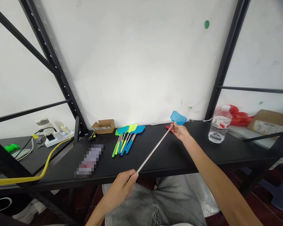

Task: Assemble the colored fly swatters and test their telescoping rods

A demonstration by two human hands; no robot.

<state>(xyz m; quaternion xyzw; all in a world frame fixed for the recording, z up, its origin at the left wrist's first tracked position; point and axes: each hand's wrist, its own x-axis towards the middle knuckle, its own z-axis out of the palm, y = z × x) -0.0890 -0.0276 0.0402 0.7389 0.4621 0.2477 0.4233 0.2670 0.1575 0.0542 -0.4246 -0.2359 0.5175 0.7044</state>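
Note:
A blue fly swatter with a long metal rod slants across the middle of the view. My left hand is closed round its lower end, over my lap at the table's front edge; the handle is hidden inside the fist. Just below the blue head, my right hand pinches the top of the rod. Behind that hand, a red piece shows in part on the table. Several more fly swatters, with blue, green and yellow heads and handles, lie in a row left of the rod.
On the black table stand an open cardboard box and, at right, a water bottle. A blurred-out flat object lies at left. Black metal posts frame both sides. A yellow cable hangs near a power strip.

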